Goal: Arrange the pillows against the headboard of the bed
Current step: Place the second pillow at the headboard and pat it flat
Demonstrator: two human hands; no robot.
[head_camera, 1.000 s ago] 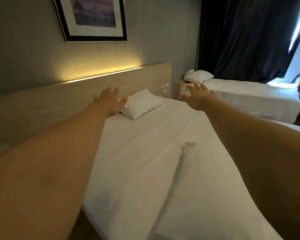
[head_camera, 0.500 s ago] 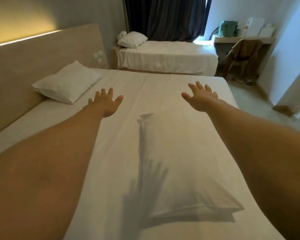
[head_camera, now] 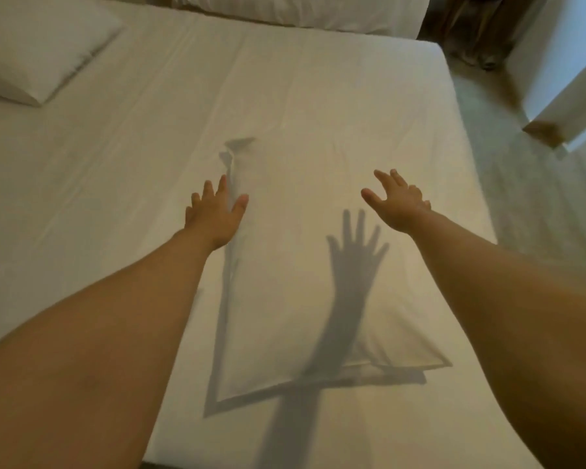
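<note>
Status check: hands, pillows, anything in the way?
Both hands open: left hand, right hand. Near pillow flat mid-bed, ungrasped. Second pillow top left. Nothing blocking.

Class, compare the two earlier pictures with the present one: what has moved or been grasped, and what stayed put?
The view swung from the headboard down onto the bed. Both hands, left hand and right hand, came down over the loose pillow, open, grasping nothing. That pillow and the far pillow lie where they were.
</note>
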